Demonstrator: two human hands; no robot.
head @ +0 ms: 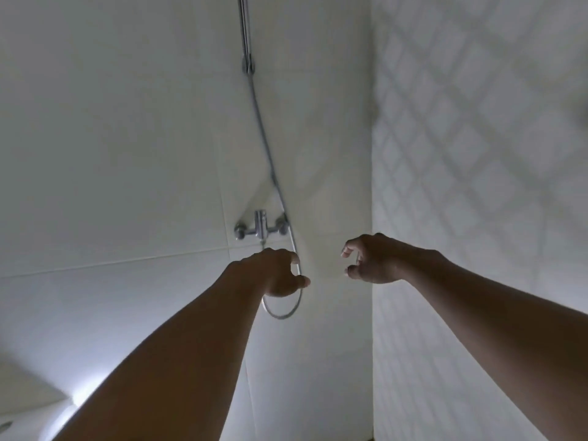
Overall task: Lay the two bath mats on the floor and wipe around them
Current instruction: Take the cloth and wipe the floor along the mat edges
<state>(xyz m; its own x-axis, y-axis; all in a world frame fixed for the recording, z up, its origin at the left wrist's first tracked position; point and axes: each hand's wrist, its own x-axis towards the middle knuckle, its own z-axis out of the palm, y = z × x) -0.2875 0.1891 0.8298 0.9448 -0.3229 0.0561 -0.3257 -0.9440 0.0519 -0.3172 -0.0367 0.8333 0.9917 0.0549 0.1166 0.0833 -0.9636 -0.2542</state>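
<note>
A: what's carrying things here?
B: white tiled wall [111, 138]. Chrome tap [261, 226] is mounted on it, with a rail [244, 27] fixed higher up.
A: hose?
B: hose [264, 148] hangs down the wall from the rail bracket, passes the tap and loops below it.
A: right side?
B: second wall [477, 170], diamond-pattern tiles, meets the first at a corner. Dark blur at its right edge, can't tell what.

Shower corner, white tiles all round.
A chrome mixer tap [261, 226] sits on the plain white wall [111, 138]; its hose [265, 148] runs up to a rail bracket [248, 63] and loops below. The right wall [477, 138] carries a faint diamond pattern.
</note>
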